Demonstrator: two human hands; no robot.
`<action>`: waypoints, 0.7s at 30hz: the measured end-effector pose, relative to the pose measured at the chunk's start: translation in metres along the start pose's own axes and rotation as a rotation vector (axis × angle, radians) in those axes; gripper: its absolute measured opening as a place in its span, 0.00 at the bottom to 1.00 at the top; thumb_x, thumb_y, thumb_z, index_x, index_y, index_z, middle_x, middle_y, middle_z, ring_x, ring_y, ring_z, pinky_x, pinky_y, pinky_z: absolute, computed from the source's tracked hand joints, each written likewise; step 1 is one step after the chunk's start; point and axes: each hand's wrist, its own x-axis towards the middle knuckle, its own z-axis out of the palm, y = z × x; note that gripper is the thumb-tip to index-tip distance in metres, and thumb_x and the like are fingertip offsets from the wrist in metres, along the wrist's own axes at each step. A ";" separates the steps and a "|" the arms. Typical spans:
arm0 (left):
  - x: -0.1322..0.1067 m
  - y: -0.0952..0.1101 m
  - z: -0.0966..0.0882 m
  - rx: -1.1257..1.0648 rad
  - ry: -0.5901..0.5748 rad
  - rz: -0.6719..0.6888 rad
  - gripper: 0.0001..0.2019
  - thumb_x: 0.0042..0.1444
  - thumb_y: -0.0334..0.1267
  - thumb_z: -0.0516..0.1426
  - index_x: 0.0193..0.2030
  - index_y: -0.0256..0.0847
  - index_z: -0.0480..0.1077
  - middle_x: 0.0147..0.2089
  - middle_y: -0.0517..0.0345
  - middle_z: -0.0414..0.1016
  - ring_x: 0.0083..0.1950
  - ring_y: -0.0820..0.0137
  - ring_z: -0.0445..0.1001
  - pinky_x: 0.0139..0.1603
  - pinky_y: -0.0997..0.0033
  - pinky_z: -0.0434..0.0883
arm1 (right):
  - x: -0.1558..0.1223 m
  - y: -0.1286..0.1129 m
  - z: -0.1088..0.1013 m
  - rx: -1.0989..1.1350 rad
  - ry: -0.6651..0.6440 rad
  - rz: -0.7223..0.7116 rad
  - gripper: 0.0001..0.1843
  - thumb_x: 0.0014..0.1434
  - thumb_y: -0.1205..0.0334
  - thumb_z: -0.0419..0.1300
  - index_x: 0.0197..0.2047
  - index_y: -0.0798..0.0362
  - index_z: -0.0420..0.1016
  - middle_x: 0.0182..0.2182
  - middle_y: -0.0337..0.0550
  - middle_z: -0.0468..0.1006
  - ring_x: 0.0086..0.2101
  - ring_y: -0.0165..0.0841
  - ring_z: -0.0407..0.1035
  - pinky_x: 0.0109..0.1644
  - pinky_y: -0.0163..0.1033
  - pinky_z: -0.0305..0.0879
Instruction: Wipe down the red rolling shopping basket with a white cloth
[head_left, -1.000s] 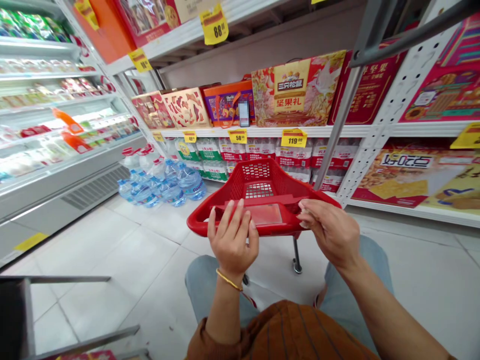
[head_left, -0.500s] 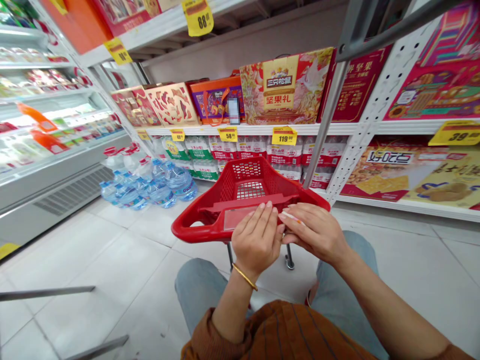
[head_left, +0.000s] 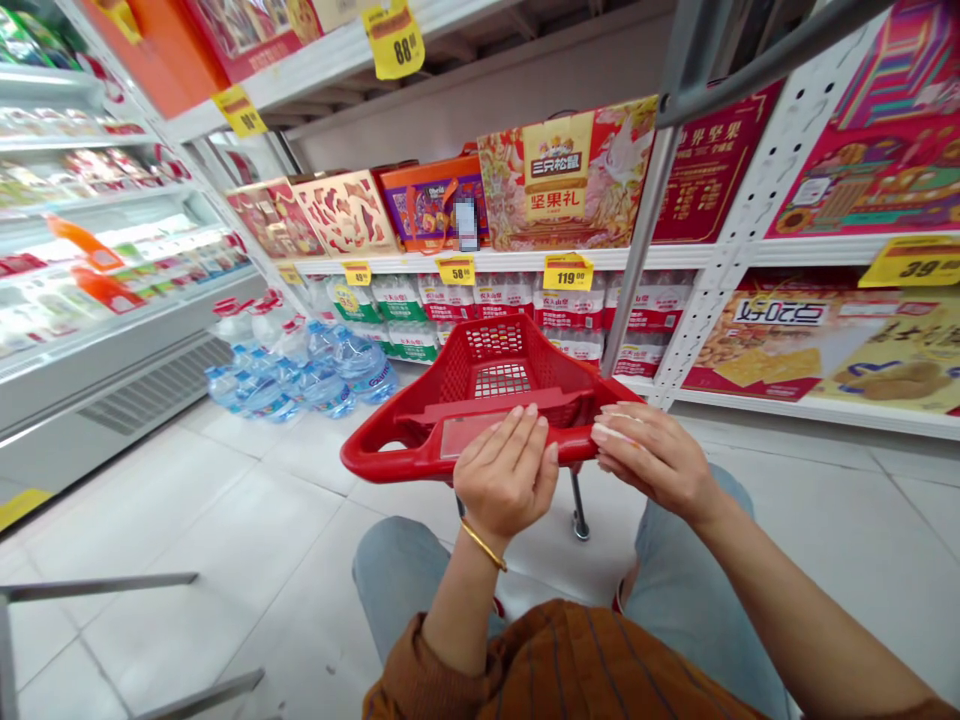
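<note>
In front of my knees stands a red plastic shopping cart (head_left: 390, 455) with a perforated basket. My left hand (head_left: 499, 475), a gold bangle at its wrist, rests flat on the cart's handle bar, fingers stretched forward. Farther right, at the handle's right part, is my right hand (head_left: 660, 462), palm inward with its fingers bent together. A thin white stick (head_left: 615, 435) with an orange mark shows along those fingers; its kind cannot be made out. Whether the right fingers also grip the handle is partly hidden.
Shelves ahead carry gift boxes (head_left: 566, 185) above packs of bottled water (head_left: 502, 293). Large blue water bottles (head_left: 300, 375) stand on the floor at left, beside a refrigerated display (head_left: 142, 365). A metal post (head_left: 637, 260) rises at right; metal legs (head_left: 97, 585) lie lower left.
My right hand has moved right along the handle, away from my left hand, with the white stick. My left hand has shifted slightly left and stays on the handle.
</note>
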 end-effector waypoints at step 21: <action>-0.003 0.001 -0.006 -0.024 0.005 0.006 0.14 0.56 0.33 0.57 0.49 0.37 0.74 0.49 0.49 0.80 0.49 0.63 0.79 0.48 0.66 0.72 | 0.019 -0.029 0.016 -0.139 0.133 0.043 0.10 0.57 0.65 0.64 0.44 0.49 0.75 0.37 0.42 0.83 0.41 0.35 0.77 0.49 0.44 0.74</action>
